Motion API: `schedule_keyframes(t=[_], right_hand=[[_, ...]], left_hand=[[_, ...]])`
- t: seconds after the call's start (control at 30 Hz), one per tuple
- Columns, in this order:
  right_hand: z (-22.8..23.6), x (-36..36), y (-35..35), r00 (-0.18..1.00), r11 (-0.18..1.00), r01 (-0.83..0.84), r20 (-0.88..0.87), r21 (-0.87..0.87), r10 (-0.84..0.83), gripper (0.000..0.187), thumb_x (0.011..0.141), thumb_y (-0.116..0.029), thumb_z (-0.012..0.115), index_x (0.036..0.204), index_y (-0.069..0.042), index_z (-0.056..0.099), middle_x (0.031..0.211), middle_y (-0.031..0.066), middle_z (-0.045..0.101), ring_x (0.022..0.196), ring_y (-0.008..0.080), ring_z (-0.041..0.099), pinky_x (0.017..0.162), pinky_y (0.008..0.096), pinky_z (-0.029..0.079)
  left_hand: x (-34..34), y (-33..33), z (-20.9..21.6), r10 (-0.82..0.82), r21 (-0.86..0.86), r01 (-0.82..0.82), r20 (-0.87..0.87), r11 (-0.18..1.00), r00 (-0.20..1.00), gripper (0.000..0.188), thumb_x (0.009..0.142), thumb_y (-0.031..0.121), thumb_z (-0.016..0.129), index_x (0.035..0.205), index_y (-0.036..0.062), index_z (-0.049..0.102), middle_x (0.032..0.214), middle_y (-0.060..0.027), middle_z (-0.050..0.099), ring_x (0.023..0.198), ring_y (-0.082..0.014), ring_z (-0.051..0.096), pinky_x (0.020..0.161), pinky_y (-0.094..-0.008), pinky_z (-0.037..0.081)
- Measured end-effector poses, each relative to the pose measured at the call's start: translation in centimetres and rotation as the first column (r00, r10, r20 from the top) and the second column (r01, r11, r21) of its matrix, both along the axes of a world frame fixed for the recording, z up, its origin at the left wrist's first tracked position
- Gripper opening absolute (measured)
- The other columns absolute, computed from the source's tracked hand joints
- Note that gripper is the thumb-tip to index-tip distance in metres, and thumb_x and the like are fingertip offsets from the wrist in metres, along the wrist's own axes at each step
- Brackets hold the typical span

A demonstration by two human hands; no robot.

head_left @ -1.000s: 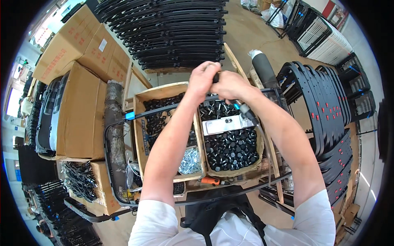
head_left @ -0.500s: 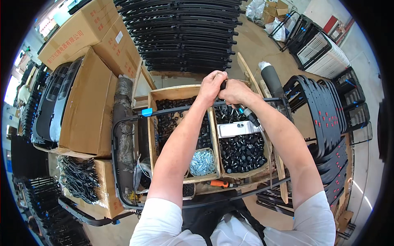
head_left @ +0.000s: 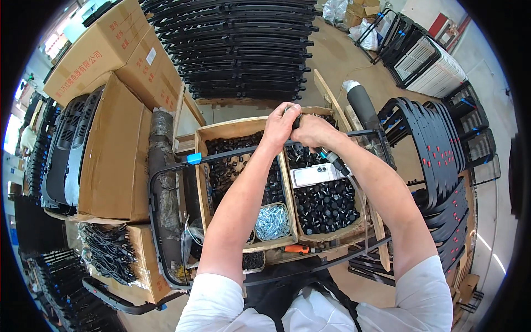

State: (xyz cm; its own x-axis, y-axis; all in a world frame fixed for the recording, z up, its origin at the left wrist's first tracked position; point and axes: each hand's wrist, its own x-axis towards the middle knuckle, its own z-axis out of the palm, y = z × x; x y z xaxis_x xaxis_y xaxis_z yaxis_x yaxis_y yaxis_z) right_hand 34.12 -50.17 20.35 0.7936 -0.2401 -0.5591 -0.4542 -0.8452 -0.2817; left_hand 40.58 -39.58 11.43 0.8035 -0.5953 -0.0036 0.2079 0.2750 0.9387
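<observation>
My two hands meet over the far bar of a black tubular frame (head_left: 232,151) that lies across a divided wooden tray (head_left: 289,207). My right hand (head_left: 314,131) is closed round a hand-held air tool (head_left: 336,163), whose connector and hose come out below the wrist. Curled against the tool's dark front end, my left hand (head_left: 281,128) is closed too; its fingers hide what they grip. A strip of blue tape (head_left: 194,159) sits on the frame's bar at the left. Beneath my hands are black knobs (head_left: 327,207) with studs and a white phone (head_left: 316,175).
Silver screws (head_left: 272,222) fill a small compartment, with an orange-handled tool (head_left: 297,249) in front. Cardboard boxes (head_left: 113,160) and a bundle of black cables (head_left: 108,252) stand left. Black frames (head_left: 434,146) are stacked right; more black parts (head_left: 238,50) are piled behind.
The view has shifted slightly, and both hands appear a little lower and further left. They keep the same grip, with the frame lying as before.
</observation>
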Motion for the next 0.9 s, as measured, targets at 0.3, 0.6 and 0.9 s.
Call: schedule_keyframes(t=[0.3,0.6,0.9], right_hand=[[-1.6,0.5,-0.9,0.993,0.961,0.099,0.035,0.259,-0.112,0.027,0.081,-0.022,0.067,0.079,0.004,0.074,0.075,0.0168,0.075,0.070,0.0257,0.076,0.072,0.0388,0.059],[-1.3,0.9,-0.8,0.981,0.938,0.157,0.059,0.310,-0.184,0.019,0.071,-0.011,0.068,0.077,0.007,0.070,0.077,0.0186,0.074,0.065,0.0236,0.071,0.059,0.0373,0.055],[-0.3,-0.9,0.3,0.971,0.986,0.104,0.201,0.134,-0.130,0.021,0.069,-0.017,0.068,0.076,0.001,0.075,0.079,0.0159,0.075,0.075,0.0275,0.074,0.068,0.0396,0.057]], left_hand=[[0.4,0.4,-0.6,-0.082,-0.007,0.082,-0.029,0.997,0.996,0.024,0.106,0.029,0.063,0.107,0.0059,0.070,0.098,0.0000,0.067,0.092,-0.0103,0.059,0.085,-0.0295,0.049],[0.7,0.4,0.3,-0.056,-0.011,0.056,-0.047,0.998,0.997,0.026,0.102,0.031,0.068,0.103,0.0052,0.072,0.095,0.0006,0.067,0.088,-0.0101,0.058,0.081,-0.0297,0.049],[-0.1,0.5,2.4,-0.079,-0.095,0.089,0.105,0.991,0.991,0.018,0.103,0.022,0.064,0.097,0.0061,0.072,0.092,0.0015,0.066,0.089,-0.0099,0.059,0.083,-0.0287,0.050]])
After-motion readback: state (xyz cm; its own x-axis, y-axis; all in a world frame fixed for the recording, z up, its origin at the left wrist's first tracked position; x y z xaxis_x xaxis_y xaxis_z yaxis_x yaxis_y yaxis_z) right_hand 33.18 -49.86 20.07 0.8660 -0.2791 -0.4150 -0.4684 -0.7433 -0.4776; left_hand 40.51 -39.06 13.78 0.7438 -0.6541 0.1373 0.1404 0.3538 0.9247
